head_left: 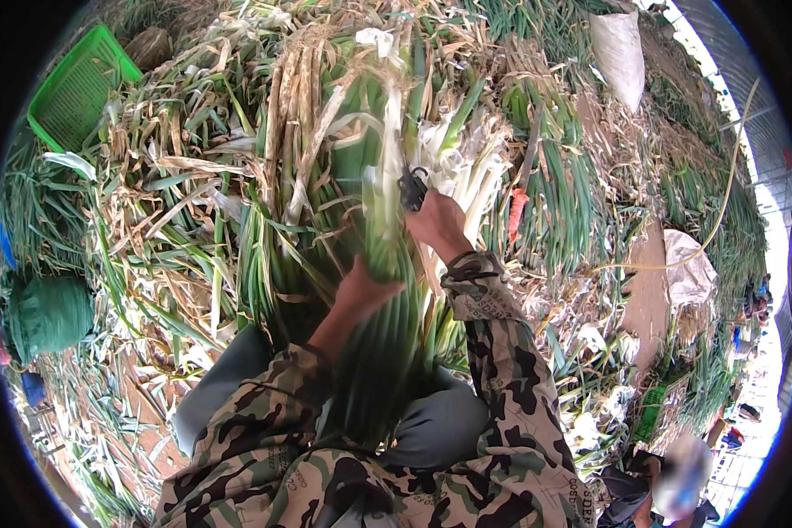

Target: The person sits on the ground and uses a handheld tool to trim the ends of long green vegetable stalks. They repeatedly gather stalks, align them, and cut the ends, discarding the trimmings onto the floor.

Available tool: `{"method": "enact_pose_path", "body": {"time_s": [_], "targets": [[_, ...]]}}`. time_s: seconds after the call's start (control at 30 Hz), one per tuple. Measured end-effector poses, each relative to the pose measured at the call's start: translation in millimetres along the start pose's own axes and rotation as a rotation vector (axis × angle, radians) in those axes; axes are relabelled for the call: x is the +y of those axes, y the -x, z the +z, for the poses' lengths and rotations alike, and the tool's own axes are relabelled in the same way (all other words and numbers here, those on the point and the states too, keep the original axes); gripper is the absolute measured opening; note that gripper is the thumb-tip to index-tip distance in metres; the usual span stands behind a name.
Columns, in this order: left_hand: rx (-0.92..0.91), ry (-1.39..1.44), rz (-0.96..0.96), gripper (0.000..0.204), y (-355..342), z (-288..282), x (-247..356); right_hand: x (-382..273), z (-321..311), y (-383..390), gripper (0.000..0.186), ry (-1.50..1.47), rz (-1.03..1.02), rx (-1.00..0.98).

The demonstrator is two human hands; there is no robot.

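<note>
My left hand [361,290] is closed round a bundle of long green onions [383,220], their green leaves hanging down over my lap and their pale ends pointing away from me. My right hand [433,213] grips a small black tool [412,185] just right of the bundle's whitish upper part; its exact shape is partly hidden. Beside it lies a pile of pale, peeled stalks [462,158], and dry brownish leaves [295,132] lie left of the bundle. The bundle is slightly blurred.
Onion stalks and scraps surround me. A green plastic basket [84,84] and green sack [48,312] sit left. White sacks [616,53], [688,268] lie right, near a thin yellow hose [722,211] and orange object [517,216]. Another person [642,488] is at lower right.
</note>
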State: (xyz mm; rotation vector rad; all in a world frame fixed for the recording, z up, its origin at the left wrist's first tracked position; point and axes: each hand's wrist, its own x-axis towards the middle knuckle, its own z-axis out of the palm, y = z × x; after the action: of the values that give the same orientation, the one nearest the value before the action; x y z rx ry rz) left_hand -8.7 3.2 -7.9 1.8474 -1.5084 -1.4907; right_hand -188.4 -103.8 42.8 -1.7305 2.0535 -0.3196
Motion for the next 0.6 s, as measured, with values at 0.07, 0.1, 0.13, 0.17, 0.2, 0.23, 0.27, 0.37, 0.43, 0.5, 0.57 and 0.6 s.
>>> {"method": "enact_pose_path", "body": {"time_s": [0.07,0.1,0.13,0.17,0.2,0.23,0.27,0.37,0.43,0.5,0.57,0.6], "targets": [[-0.003,0.005,0.024,0.100,1,1,2,-1,0,-13,0.048,-0.005,0.019,0.023],[-0.003,0.011,0.030,0.101,1,2,3,-2,-1,-21,0.048,0.006,0.019,0.032],[0.004,0.015,0.029,0.103,1,2,1,-9,-2,-27,0.047,0.013,0.012,0.035],[0.011,0.019,0.029,0.104,2,2,-1,-15,-2,-32,0.047,0.021,0.007,0.039],[0.088,-0.010,0.081,0.107,3,4,-2,-21,-5,-37,0.047,-0.044,0.007,0.062],[0.163,-0.038,0.132,0.109,4,9,-6,-28,-13,-44,0.048,-0.034,0.053,0.004],[0.224,-0.063,0.184,0.112,8,15,-3,-22,-16,-52,0.047,-0.002,0.068,0.002],[0.259,-0.334,0.242,0.119,26,14,21,-15,-16,-47,0.049,0.029,0.034,-0.027],[0.268,-0.329,0.258,0.120,25,20,22,-9,-14,-29,0.050,0.043,0.036,-0.086],[0.222,-0.330,0.147,0.118,19,17,26,-13,-22,8,0.047,0.038,0.055,-0.123],[0.185,-0.181,0.130,0.112,2,17,9,7,-7,41,0.044,0.022,0.029,-0.125],[0.164,-0.103,0.166,0.111,-6,18,0,18,-4,63,0.043,0.031,-0.030,-0.152]]}}
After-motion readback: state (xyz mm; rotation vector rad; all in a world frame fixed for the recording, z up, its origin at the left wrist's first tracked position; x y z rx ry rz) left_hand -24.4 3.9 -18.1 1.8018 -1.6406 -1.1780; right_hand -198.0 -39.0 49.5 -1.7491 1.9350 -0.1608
